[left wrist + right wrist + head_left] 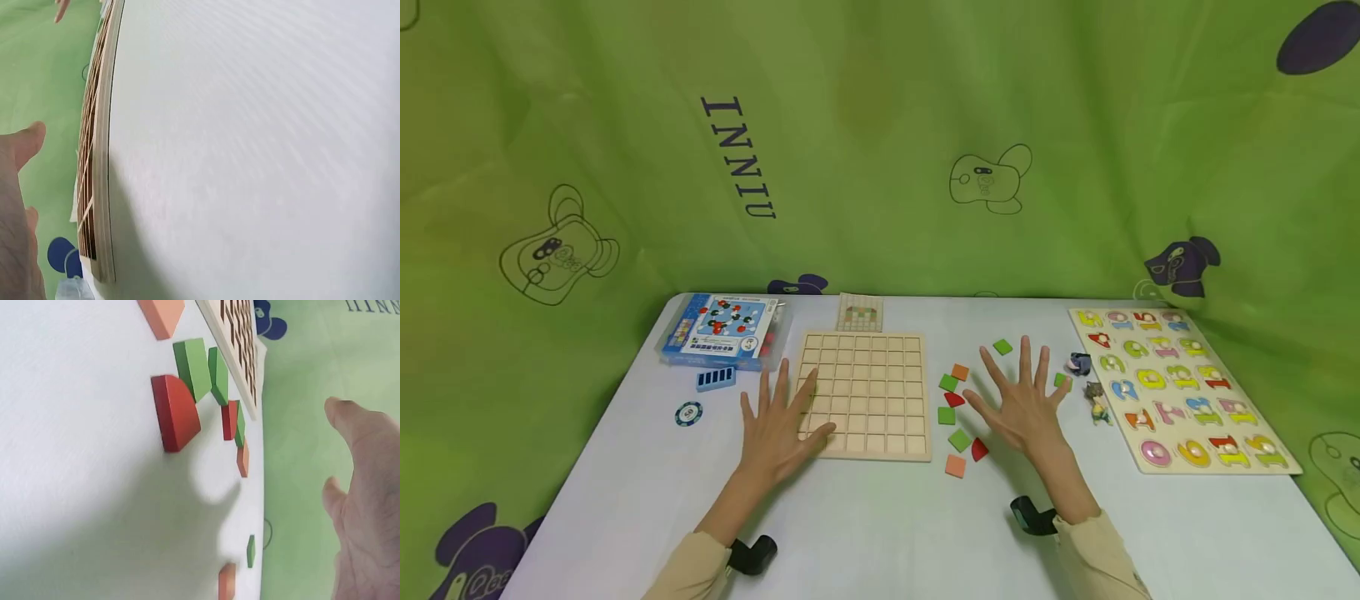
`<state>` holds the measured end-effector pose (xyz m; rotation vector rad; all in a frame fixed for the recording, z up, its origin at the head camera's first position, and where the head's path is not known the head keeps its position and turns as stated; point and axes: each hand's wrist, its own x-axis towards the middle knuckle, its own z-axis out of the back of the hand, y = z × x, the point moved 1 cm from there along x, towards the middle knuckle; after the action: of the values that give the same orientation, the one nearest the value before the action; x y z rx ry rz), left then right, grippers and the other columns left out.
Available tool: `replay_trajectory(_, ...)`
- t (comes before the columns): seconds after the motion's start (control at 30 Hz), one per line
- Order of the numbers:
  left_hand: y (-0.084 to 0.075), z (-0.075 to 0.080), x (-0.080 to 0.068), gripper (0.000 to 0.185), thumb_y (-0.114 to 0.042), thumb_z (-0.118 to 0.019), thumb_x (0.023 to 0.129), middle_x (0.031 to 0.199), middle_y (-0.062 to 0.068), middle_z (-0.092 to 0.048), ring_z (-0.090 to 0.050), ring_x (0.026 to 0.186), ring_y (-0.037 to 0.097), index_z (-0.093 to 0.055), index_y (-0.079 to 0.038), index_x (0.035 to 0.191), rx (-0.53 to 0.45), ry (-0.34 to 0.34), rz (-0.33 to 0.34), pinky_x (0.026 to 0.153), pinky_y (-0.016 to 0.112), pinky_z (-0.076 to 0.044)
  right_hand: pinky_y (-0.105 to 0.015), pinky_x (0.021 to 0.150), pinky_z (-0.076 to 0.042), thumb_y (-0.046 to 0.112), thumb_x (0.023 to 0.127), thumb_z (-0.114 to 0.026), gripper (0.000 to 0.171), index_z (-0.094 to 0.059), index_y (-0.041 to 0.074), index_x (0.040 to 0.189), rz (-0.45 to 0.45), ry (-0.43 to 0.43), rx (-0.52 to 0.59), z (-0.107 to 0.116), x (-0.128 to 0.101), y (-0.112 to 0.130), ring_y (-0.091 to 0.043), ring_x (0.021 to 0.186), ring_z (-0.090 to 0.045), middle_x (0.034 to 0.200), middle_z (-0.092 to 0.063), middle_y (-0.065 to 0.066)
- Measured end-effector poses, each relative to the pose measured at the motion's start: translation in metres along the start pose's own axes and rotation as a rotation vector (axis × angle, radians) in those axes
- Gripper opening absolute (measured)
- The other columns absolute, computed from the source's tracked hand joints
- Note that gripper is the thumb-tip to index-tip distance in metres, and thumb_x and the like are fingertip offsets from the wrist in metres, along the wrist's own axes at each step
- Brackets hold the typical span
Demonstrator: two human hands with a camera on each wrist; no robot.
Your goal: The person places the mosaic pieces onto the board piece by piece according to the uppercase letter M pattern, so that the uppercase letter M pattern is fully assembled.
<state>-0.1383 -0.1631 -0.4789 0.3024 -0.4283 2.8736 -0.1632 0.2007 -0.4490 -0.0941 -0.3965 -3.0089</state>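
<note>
My left hand (777, 431) is spread wide, its thumb and fingertips over the left edge of a wooden grid board (868, 400) with square cells. Nothing is in its grasp. To the right of the board my right hand (1024, 407) hovers with fingers splayed, also holding nothing, and casts a shadow on the table in the right wrist view. Between this hand and the board lie loose flat pieces: green squares (959, 440), orange squares (955, 466) and red quarter-rounds (176, 414). One orange piece (227, 582) shows in the right wrist view.
A pattern card (860, 313) lies behind the board. At the left are a clear boxed set (724, 330), a blue slotted block (716, 379) and a round chip (688, 413). Two small figurines, one grey-blue (1079, 363), lie beside a number puzzle board (1183, 392) at the right.
</note>
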Motion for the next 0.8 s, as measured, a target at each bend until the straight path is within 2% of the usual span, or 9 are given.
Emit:
replay_trajectory(0.1, 0.003, 0.002, -0.003, 0.083, -0.064, -0.054, 0.083, 0.158, 0.017, -0.009, -0.005, 0.141, 0.048, -0.029, -0.025, 0.151, -0.013, 0.005, -0.014, 0.103, 0.075, -0.007, -0.083, 0.093, 0.003, 0.067, 0.089, -0.043, 0.076, -0.024, 0.030, 0.152, 0.001, -0.012, 0.007, -0.001, -0.001, -0.003, -0.048, 0.139, 0.016, 0.156, 0.017, -0.018)
replay_trajectory(0.2, 0.006, 0.006, -0.006, 0.082, -0.058, -0.061, 0.083, 0.158, 0.018, -0.008, -0.007, 0.141, 0.048, -0.030, -0.024, 0.151, -0.074, 0.027, -0.036, 0.104, 0.073, -0.012, -0.083, 0.094, 0.003, 0.066, 0.090, -0.044, 0.075, -0.023, 0.030, 0.152, 0.009, -0.021, 0.022, 0.000, -0.003, -0.006, -0.047, 0.139, 0.017, 0.156, 0.017, -0.018)
replay_trajectory(0.33, 0.013, 0.011, -0.010, 0.078, -0.047, -0.071, 0.080, 0.159, 0.017, -0.009, -0.011, 0.141, 0.046, -0.040, -0.021, 0.147, -0.192, 0.091, -0.072, 0.099, 0.070, -0.031, -0.082, 0.096, 0.000, 0.063, 0.092, -0.043, 0.074, -0.021, 0.029, 0.153, 0.027, -0.014, 0.067, 0.000, -0.006, -0.012, -0.049, 0.139, 0.013, 0.156, 0.011, -0.023)
replay_trajectory(0.43, 0.019, 0.014, -0.013, 0.068, -0.040, -0.075, 0.080, 0.159, 0.013, -0.012, -0.015, 0.141, 0.042, -0.050, -0.020, 0.140, -0.261, 0.162, -0.100, 0.093, 0.068, -0.039, -0.080, 0.098, -0.005, 0.056, 0.096, -0.043, 0.070, -0.019, 0.026, 0.154, 0.043, 0.013, 0.173, 0.000, -0.009, -0.018, -0.051, 0.139, 0.008, 0.156, 0.006, -0.027)
replay_trajectory(0.6, 0.030, 0.018, -0.011, 0.052, -0.028, -0.081, 0.077, 0.153, 0.013, -0.029, -0.025, 0.137, 0.040, -0.065, -0.015, 0.124, -0.359, 0.245, -0.159, 0.103, 0.062, -0.034, -0.078, 0.100, -0.008, 0.042, 0.101, -0.042, 0.061, -0.020, 0.021, 0.154, 0.056, 0.057, 0.433, 0.002, -0.014, -0.025, -0.051, 0.139, 0.004, 0.155, 0.001, -0.028)
replay_trajectory(0.7, 0.036, 0.019, -0.008, 0.044, -0.023, -0.082, 0.075, 0.146, 0.015, -0.039, -0.032, 0.134, 0.041, -0.069, -0.012, 0.116, -0.408, 0.266, -0.199, 0.105, 0.059, -0.032, -0.076, 0.101, -0.011, 0.034, 0.102, -0.042, 0.055, -0.025, 0.018, 0.152, 0.077, 0.057, 0.578, 0.002, -0.018, -0.027, -0.048, 0.141, -0.006, 0.156, -0.008, -0.025)
replay_trajectory(0.8, 0.040, 0.021, -0.005, 0.042, -0.021, -0.082, 0.075, 0.141, 0.015, -0.047, -0.037, 0.130, 0.041, -0.070, -0.009, 0.113, -0.425, 0.291, -0.239, 0.104, 0.059, -0.033, -0.072, 0.103, -0.019, 0.024, 0.103, -0.044, 0.050, -0.032, 0.013, 0.150, 0.143, 0.053, 0.707, -0.001, -0.024, -0.029, -0.045, 0.139, -0.020, 0.155, -0.020, -0.022)
